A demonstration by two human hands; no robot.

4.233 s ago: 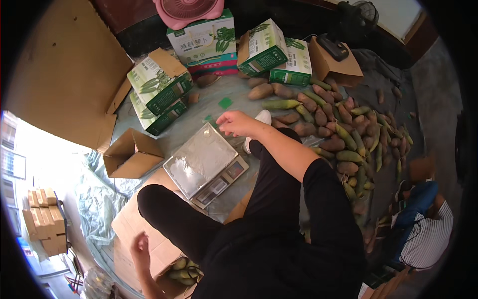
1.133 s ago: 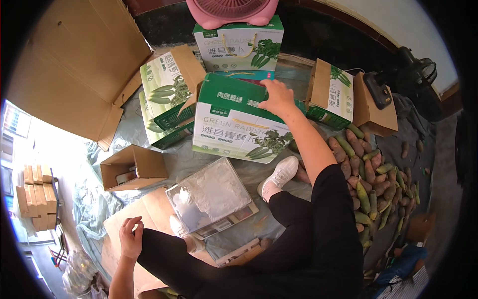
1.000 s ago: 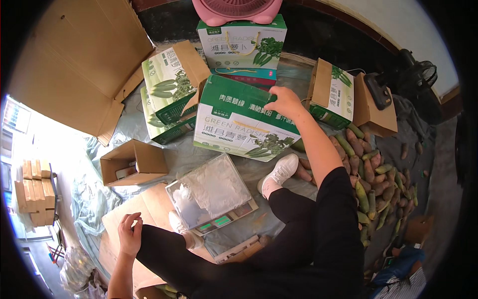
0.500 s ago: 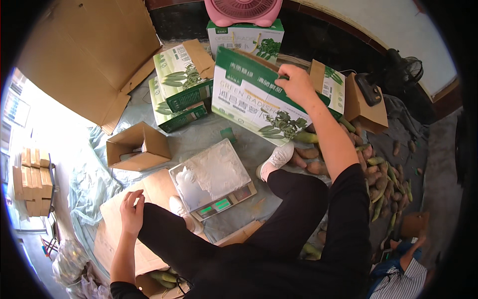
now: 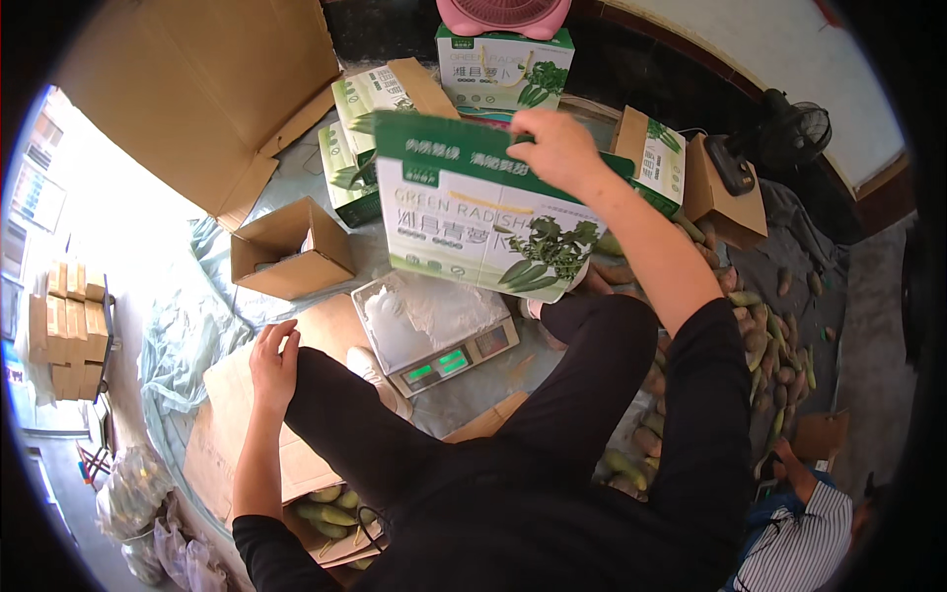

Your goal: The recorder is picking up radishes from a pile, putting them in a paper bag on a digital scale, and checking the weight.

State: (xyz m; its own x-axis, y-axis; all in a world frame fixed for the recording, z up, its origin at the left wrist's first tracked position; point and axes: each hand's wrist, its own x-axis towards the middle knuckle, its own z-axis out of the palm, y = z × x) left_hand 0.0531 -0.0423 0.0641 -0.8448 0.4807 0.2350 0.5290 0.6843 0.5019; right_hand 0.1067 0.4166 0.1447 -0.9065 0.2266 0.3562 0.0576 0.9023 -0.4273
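Note:
My right hand (image 5: 558,150) is closed on the top edge of a white and green carton (image 5: 464,222) printed with leafy green radishes. The carton hangs nearly level, in front of the scale's far edge as I see it. Beside my left knee, my left hand (image 5: 272,363) is held with loosely bent fingers and nothing in it. Between my legs stands a digital scale (image 5: 434,331) with a worn, whitish plate and lit green displays. To the left of the carton, a small open brown box (image 5: 293,259) sits on the sheet.
More printed cartons (image 5: 508,74) stand at the back, one under a pink fan (image 5: 503,15). A black fan (image 5: 779,138) rests on a brown box at right. Radishes (image 5: 764,345) lie heaped on the right, others (image 5: 330,508) in a box lower left. A person in stripes (image 5: 804,538) is lower right.
The carton in my right hand has swung left and toward me, turning from tilted to nearly level. It now overlaps the scale's far edge. My left hand remains beside the knee.

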